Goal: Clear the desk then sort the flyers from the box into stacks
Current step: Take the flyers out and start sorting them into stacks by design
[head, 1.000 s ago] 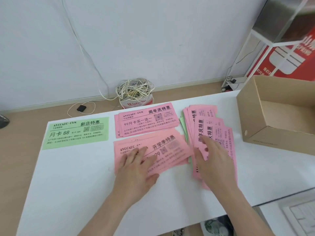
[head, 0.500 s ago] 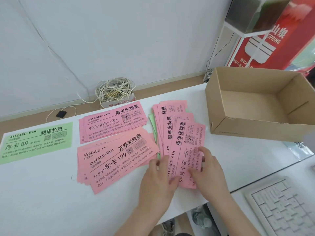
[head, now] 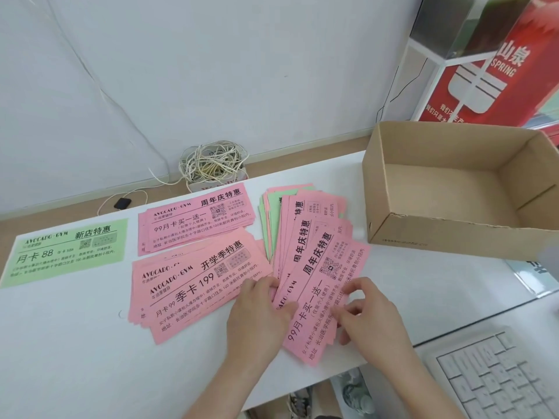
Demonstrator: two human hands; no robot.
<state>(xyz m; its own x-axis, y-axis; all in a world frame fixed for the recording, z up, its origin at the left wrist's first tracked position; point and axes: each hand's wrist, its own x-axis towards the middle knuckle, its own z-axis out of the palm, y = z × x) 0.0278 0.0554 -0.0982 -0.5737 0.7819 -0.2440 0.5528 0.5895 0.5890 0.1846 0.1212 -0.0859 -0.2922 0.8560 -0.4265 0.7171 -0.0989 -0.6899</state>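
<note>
Our left hand [head: 257,322] lies flat with straight fingers, pressing the near end of the fanned pile [head: 298,237] of unsorted flyers. Our right hand [head: 369,322] curls finger and thumb on the right edge of the top flyer [head: 317,300], a pink one, seemingly pinching it. Sorting looks to be the step in hand: the cardboard box [head: 453,235] stands empty at the right of the white surface [head: 75,343], with a near pink stack [head: 193,282], a far pink stack [head: 196,219] and a green flyer [head: 66,252] to the left. Next, we judge, the top flyer must be lifted alone and laid on the far pink stack, whose heading matches.
</note>
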